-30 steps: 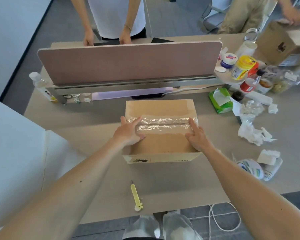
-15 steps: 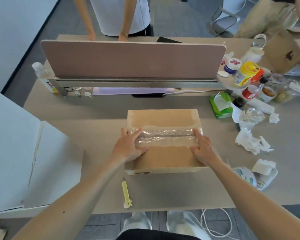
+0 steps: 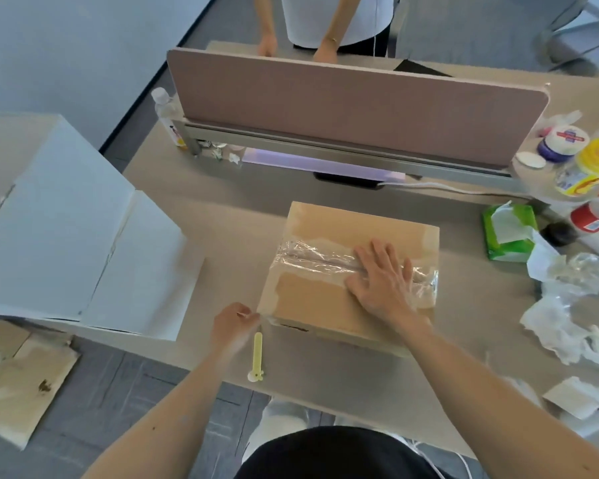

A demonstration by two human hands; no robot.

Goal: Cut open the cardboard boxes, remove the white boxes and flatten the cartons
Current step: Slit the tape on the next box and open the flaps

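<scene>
Taped carton (image 3: 325, 299) sits mid-counter (image 3: 229, 236), right hand (image 3: 384, 278) flat on top.
The counter runs up to a pink divider (image 3: 353, 108). A white box (image 3: 83, 243) lies opened out at the counter's left end, well apart from the carton. The carton stands closed, and a crinkled clear tape (image 3: 312, 257) runs across its lid. The right hand lies spread, palm down, on the tape towards the lid's right side. The left hand (image 3: 234, 323) is at the carton's near left corner with its fingers curled; it is blurred, so I cannot tell whether it pinches anything. A yellow cutter (image 3: 257, 354) lies on the counter just below that hand.
</scene>
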